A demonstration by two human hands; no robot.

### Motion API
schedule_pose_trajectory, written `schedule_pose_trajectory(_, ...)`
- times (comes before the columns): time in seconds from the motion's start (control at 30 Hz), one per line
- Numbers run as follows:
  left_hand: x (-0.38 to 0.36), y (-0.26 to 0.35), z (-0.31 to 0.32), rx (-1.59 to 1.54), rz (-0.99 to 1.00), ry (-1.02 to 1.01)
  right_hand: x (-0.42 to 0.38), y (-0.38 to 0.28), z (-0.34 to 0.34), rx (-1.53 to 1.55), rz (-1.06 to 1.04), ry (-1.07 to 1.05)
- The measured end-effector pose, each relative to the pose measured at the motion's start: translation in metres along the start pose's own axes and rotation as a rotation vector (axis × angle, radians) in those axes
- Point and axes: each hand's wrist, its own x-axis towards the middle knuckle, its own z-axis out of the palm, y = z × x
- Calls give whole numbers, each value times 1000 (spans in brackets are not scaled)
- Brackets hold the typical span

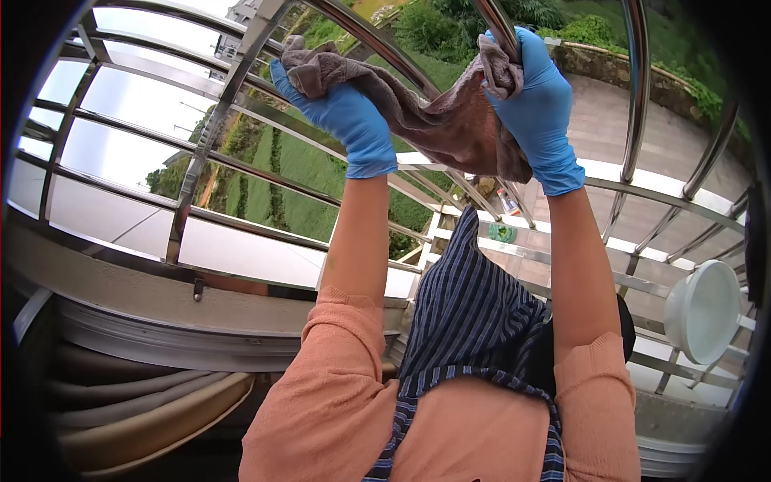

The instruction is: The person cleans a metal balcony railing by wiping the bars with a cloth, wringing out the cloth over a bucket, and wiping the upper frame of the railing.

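A grey-brown cloth (pixel 450 124) hangs in a sagging stretch between my two hands. My left hand (pixel 345 124), in a blue glove, is closed on the cloth's left end, near a slanted metal bar; some of its fingers are hidden by the cloth. Also gloved in blue, my right hand (pixel 536 112) wraps the other end around a shiny metal bar (pixel 499 28) of the railing. Part of that bar is covered by the cloth and the fingers.
Metal railings (pixel 634 88) surround me on the left, front and right. A whitish bowl-like container (pixel 703 312) is at the right by the bars. Curtain folds (pixel 152 426) hang at lower left beside a window track (pixel 185 337). Paving and grass lie far below.
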Motion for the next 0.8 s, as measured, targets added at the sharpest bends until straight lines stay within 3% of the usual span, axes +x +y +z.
schedule_pose_trajectory(0.07,7,18,-34,-348,-497,158,0,3,2,-5,-29,14)
schedule_pose_trajectory(0.1,24,9,-58,-343,-502,157,0,3,1,-6,-23,12)
schedule_pose_trajectory(0.17,64,-11,-110,524,-71,-712,3,0,-2,22,-138,35)
schedule_pose_trajectory(0.23,93,11,-96,874,270,-602,4,1,-3,43,-134,11)
schedule_pose_trajectory(0.3,127,7,-93,721,167,-559,6,-8,-7,60,-124,-19)
schedule_pose_trajectory(0.37,148,3,-75,367,-299,-466,17,-32,-13,-5,-26,103)
schedule_pose_trajectory(0.43,163,-35,-84,401,-239,-469,17,-33,-16,0,-32,114)
schedule_pose_trajectory(0.5,168,-41,-75,1001,268,-710,18,-34,-19,42,-6,89)
schedule_pose_trajectory(0.53,166,-49,-70,985,273,-709,17,-29,-13,132,-7,116)
schedule_pose_trajectory(0.63,114,-7,-33,-278,-634,-229,17,-35,-15,13,-58,143)
schedule_pose_trajectory(0.67,107,-17,-43,-202,-609,-367,0,-2,-1,-17,-67,31)
schedule_pose_trajectory(0.7,101,-14,-43,-252,-617,-323,-1,3,-2,-4,-73,24)
schedule_pose_trajectory(0.77,89,-10,-48,57,-456,-271,0,5,0,56,-123,10)
schedule_pose_trajectory(0.8,82,-10,-53,64,-448,-257,1,2,0,40,-143,14)
